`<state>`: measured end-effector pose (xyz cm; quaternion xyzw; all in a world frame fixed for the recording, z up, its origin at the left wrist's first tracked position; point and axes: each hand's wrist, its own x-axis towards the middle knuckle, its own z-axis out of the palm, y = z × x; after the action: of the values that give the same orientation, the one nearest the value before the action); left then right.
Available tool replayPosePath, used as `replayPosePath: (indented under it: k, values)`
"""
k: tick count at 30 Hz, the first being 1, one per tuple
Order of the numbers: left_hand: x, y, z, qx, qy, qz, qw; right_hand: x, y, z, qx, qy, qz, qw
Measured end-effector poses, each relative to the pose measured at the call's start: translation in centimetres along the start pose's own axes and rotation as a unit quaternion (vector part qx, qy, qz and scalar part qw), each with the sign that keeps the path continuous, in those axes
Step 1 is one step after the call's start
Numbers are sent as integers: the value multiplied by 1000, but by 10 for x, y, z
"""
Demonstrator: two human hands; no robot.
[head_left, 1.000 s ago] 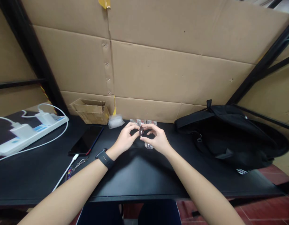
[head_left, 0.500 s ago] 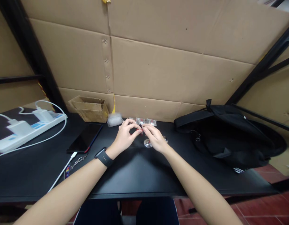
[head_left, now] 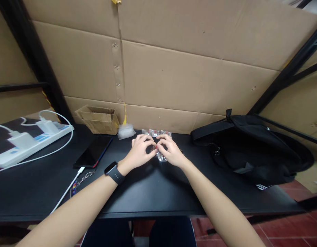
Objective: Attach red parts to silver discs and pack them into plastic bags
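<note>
My left hand [head_left: 141, 150], with a dark watch [head_left: 114, 171] on its wrist, and my right hand [head_left: 172, 151] meet over the table. The fingertips of both hands are pinched together on a small red-and-silver piece [head_left: 156, 148], mostly covered by the fingers. Just below the right fingertips lies a shiny round silver disc [head_left: 162, 158], partly hidden by that hand. Behind the hands several small clear-wrapped packets [head_left: 155, 132] with red centres stand in a row.
On the left are a white power strip [head_left: 55, 136] with chargers, a phone [head_left: 93, 151], a white cable [head_left: 68, 188] and a small cardboard box [head_left: 102, 121]. Clear plastic bags [head_left: 126, 131] lie beside the box. A black bag [head_left: 251, 147] occupies the right side. Cardboard [head_left: 174, 79] walls the back.
Both hands have lowered slightly toward the table, and the small piece has come down with them beside the silver disc. The fingers have curled into a rounder pinch.
</note>
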<state>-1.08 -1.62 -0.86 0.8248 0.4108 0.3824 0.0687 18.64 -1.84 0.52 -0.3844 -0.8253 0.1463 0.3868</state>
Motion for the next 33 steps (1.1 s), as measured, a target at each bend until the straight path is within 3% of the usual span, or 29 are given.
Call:
replayPosePath:
  k: [3, 6, 10, 13, 17, 22, 26, 33]
  values:
    - [0, -4, 2, 16, -20, 2, 1000, 0, 2, -3, -8, -21, 9, 1000]
    - [0, -8, 1, 20, -39, -7, 999, -2, 6, -11, -59, -85, 44, 994]
    - [-1, -12, 2, 15, -58, -32, 998, -8, 16, -23, -164, -204, 116, 958]
    - [0, -14, 3, 16, -53, -49, 997, -9, 23, -27, -188, -242, 145, 941]
    - [3, -16, 1, 9, -48, -79, 996, -5, 23, -26, -133, -189, 118, 966]
    - [5, -15, 0, -80, -42, -114, 989, 0, 17, -16, 46, -94, 113, 988]
    - [5, -19, 6, -172, -25, -121, 977, 0, 17, -1, 176, -61, 148, 971]
    - [5, -23, 15, -273, -2, -126, 954, -2, 11, 15, 349, -8, 198, 916]
